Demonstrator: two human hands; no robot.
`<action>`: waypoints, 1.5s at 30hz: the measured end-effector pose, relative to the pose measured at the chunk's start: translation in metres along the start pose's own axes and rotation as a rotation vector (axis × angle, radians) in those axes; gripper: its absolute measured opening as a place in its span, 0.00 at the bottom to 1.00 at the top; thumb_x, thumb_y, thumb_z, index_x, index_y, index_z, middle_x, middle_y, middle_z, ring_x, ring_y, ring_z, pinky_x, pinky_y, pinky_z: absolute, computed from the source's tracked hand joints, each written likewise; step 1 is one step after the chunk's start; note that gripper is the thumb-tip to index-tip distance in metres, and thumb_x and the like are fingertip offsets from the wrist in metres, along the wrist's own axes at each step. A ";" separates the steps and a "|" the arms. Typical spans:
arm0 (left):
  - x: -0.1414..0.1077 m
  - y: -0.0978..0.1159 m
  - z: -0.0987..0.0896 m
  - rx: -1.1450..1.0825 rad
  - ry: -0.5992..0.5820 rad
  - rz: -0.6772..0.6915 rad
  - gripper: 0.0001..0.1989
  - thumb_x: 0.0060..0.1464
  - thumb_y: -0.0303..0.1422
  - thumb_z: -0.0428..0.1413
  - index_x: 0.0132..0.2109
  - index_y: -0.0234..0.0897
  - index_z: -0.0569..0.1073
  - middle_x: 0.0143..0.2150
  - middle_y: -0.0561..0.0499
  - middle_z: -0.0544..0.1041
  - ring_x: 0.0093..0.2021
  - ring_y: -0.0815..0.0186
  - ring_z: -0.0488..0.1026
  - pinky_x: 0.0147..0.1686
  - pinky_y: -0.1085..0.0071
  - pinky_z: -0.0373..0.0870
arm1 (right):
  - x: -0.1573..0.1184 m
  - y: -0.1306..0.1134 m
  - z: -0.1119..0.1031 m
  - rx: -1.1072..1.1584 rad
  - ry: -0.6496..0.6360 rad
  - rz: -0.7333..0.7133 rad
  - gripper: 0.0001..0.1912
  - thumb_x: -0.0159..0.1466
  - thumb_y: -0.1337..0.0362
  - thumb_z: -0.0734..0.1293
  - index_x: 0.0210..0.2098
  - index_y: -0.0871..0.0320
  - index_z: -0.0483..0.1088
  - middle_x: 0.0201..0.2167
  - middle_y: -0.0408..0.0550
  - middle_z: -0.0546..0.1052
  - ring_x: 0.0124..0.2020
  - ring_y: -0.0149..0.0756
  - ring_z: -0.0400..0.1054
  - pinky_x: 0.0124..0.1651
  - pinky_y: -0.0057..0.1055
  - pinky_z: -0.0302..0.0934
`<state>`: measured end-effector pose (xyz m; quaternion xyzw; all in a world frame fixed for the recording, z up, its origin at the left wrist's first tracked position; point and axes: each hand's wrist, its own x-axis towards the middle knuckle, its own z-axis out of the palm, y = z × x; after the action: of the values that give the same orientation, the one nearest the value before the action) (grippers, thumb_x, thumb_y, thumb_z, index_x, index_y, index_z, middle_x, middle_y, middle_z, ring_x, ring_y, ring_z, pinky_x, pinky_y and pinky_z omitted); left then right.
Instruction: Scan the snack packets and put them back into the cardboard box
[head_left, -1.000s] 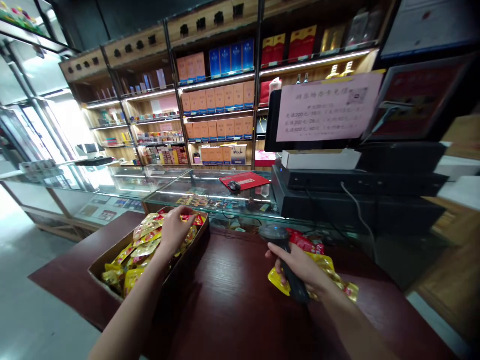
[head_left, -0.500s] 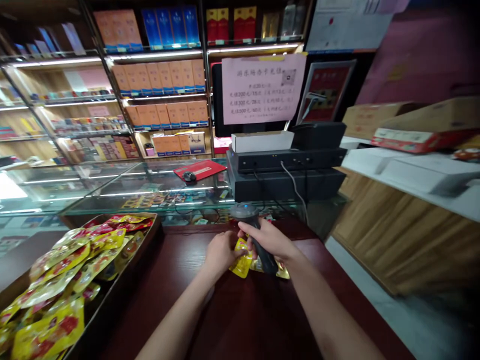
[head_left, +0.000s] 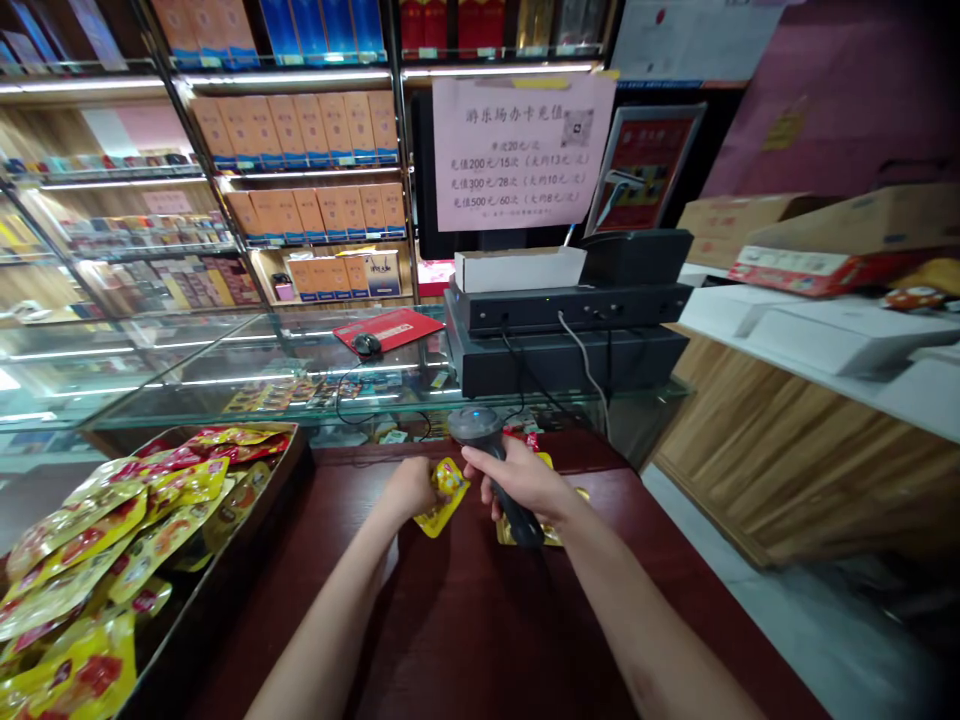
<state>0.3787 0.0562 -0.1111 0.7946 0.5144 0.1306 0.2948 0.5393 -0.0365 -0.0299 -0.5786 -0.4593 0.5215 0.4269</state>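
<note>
My right hand (head_left: 525, 480) is wrapped round the handle of a dark barcode scanner (head_left: 478, 428), whose head points away from me with a small blue light on top. My left hand (head_left: 409, 492) is closed on the edge of a yellow snack packet (head_left: 444, 500), held just left of the scanner. Partly hidden under my right hand and the scanner handle, more packets (head_left: 508, 532) with gold and yellow wrapping lie on the dark red tabletop (head_left: 465, 620). An open box (head_left: 232, 570) heaped with similar yellow and red packets (head_left: 172, 500) stands at the left.
Beyond the tabletop is a glass display counter (head_left: 247, 360) with a red mat (head_left: 405, 330) and a mouse (head_left: 367, 345). A cash drawer (head_left: 562, 362) stands below a monitor bearing a pink price sign (head_left: 517, 150). Cardboard boxes (head_left: 847, 230) sit on the wood-sided counter at right.
My left hand has moved left with the yellow packet, drawing it away from the scanner and the other packets. The view has shifted slightly; my right hand still grips the scanner.
</note>
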 end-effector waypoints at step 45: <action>-0.068 -0.049 -0.105 -0.255 0.505 -0.014 0.16 0.43 0.40 0.61 0.38 0.38 0.71 0.34 0.51 0.78 0.32 0.63 0.75 0.31 0.71 0.68 | -0.003 0.004 0.023 -0.003 -0.108 0.004 0.13 0.62 0.56 0.66 0.35 0.60 0.65 0.31 0.46 0.75 0.15 0.24 0.66 0.12 0.22 0.61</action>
<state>0.2585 0.0449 -0.0509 0.6898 0.5564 0.3862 0.2559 0.5163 -0.0397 -0.0356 -0.5510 -0.4815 0.5522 0.3995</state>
